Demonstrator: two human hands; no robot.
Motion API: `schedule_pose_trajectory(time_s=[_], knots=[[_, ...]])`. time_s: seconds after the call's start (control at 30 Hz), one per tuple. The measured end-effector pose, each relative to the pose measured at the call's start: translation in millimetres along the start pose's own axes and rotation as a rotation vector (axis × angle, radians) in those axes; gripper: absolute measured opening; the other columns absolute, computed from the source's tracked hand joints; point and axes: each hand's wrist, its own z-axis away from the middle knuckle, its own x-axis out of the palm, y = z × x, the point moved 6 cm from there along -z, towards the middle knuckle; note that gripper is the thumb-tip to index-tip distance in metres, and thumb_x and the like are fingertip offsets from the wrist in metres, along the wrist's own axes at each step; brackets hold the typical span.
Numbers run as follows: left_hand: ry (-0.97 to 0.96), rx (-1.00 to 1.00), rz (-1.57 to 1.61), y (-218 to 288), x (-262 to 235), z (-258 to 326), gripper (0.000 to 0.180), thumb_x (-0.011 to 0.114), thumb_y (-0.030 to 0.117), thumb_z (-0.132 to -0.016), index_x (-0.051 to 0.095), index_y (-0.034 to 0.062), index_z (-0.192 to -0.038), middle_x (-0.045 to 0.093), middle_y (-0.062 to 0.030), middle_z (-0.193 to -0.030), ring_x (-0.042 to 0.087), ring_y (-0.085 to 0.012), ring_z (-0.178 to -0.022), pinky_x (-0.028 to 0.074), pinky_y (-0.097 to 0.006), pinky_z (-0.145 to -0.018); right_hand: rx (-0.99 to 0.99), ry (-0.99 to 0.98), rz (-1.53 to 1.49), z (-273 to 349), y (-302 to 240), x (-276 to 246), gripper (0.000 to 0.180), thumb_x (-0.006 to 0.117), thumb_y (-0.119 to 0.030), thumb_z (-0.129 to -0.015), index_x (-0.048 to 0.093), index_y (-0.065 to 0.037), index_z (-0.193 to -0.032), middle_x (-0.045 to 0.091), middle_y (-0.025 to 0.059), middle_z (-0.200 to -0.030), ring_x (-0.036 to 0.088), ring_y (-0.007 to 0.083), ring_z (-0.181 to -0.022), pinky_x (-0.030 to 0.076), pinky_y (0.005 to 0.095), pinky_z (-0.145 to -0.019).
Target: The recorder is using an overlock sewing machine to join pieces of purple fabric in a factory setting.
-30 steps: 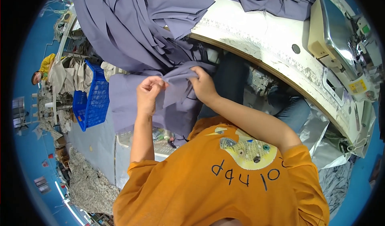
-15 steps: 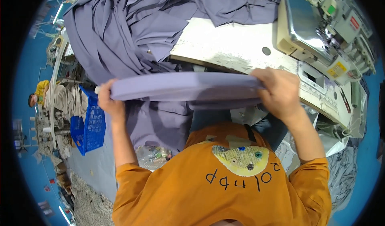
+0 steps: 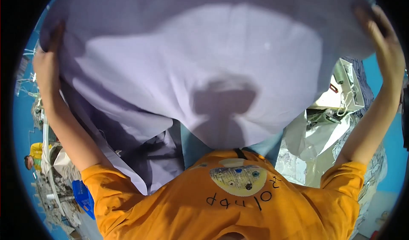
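Note:
A wide piece of lavender fabric (image 3: 264, 57) is spread up in front of me and fills most of the upper view. My left hand (image 3: 49, 61) grips its left side, fingers closed on the cloth. At the far right my right hand (image 3: 385, 44) is raised and closed on the opposite side, its fingertips partly blurred. Between my hands the cloth sags toward my lap, with a dark shadow on its lower middle. More lavender cloth (image 3: 164, 163) hangs at my lower left. The sewing machine is hidden behind the raised fabric.
Part of the white worktable (image 3: 334, 93) shows at the right, with a small red-handled tool on it. Beneath lies pale plastic sheeting (image 3: 317, 133). A blue plastic basket (image 3: 83, 197) stands at the lower left. Farther left, a person in yellow (image 3: 37, 155) is near piled cloth.
Both hands have risen and moved far apart. The fabric, earlier a folded strip held low between them, is now opened out wide and covers the table and machine.

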Motion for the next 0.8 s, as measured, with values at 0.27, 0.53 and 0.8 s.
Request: schedule_pose_trajectory(time_s=[0.27, 0.53, 0.8], knots=[[-0.216, -0.069, -0.133, -107, 117, 62, 0.03, 0.061, 0.019, -0.086, 0.065, 0.0027, -0.11, 0.071, -0.0139, -0.096, 0.067, -0.0204, -0.088, 0.048, -0.029, -0.08, 0.396, -0.644, -0.76, 146, -4, 131, 0.014, 0.078, -0.013, -0.077, 0.069, -0.003, -0.082, 0.06, -0.003, -0.071, 0.053, 0.0045, -0.067, 0.039, 0.0206, -0.057], [-0.172, 0.316, 0.144, 7, 236, 106, 0.044, 0.06, 0.002, -0.077, 0.056, 0.0037, -0.121, 0.052, -0.0153, -0.13, 0.047, -0.0306, -0.122, 0.034, -0.038, -0.105, 0.554, -0.293, -0.964, 139, -25, 191, 0.018, 0.07, -0.006, -0.084, 0.068, 0.001, -0.099, 0.067, 0.001, -0.089, 0.058, 0.0063, -0.081, 0.048, 0.0216, -0.075], [-0.5, 0.35, 0.226, 181, 236, 147, 0.063, 0.074, 0.026, -0.075, 0.049, 0.0055, -0.129, 0.034, -0.0238, -0.145, 0.05, -0.0394, -0.119, 0.047, -0.042, -0.092, 0.484, -0.353, -1.106, 122, -58, 215, 0.021, 0.067, -0.001, -0.085, 0.065, 0.001, -0.106, 0.068, 0.005, -0.1, 0.062, 0.0102, -0.093, 0.048, 0.0241, -0.083]])
